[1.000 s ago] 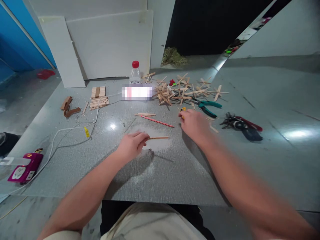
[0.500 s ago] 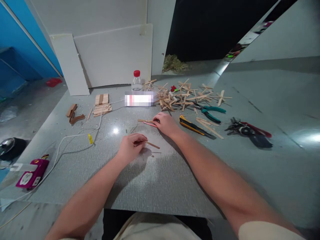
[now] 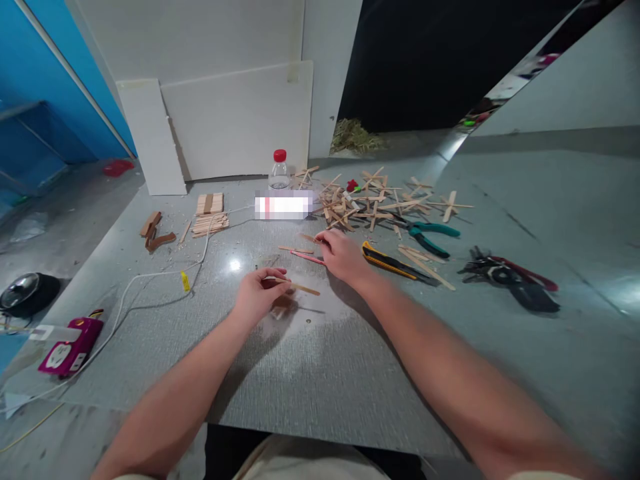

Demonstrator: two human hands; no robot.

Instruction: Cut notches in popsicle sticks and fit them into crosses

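Note:
My left hand is closed in a pinch on a flat wooden craft stick, held just above the table with its free end pointing right. Farther forward, my right hand has its fingers closed on another craft stick, whose tip juts out to the left. Under that hand lie a thin wooden stick and a slim pink tool, its kind unclear. To the right of my right wrist is a yellow and black utility knife.
Crossed-stick pieces are heaped at the back, near teal-handled pliers. Red-handled pliers lie at right. Stacked craft sticks, a red-capped bottle, a white cable and a magenta box are also on the table.
My right hand has lifted its stick slightly away from the pink tool, which now lies apart with a thin stick. My left hand still pinches its stick. The view has shifted slightly.

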